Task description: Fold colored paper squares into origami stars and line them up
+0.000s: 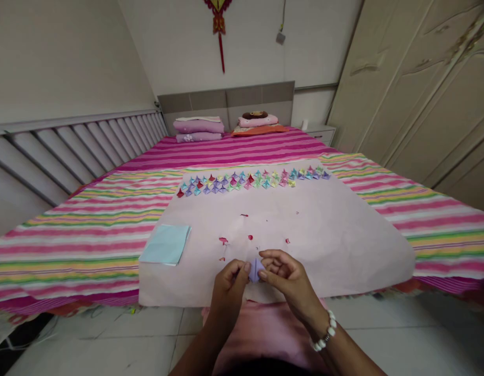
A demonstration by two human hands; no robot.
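Note:
My left hand (229, 284) and my right hand (286, 279) meet over the near edge of a large pale pink sheet (324, 235) spread on the bed. Both pinch a small folded purple paper piece (256, 270) between their fingertips. A white bead bracelet (324, 334) circles my right wrist. Far across the sheet lie several small folded paper shapes (252, 180) in many colours, set in rows. A stack of light blue paper squares (166, 244) lies left of my hands.
Small red paper scraps (223, 241) dot the sheet. The bed has a striped cover (89, 230); folded bedding (197, 129) and a pillow (257, 121) sit by the headboard. A wardrobe (422, 94) stands at right, tiled floor (108, 339) below.

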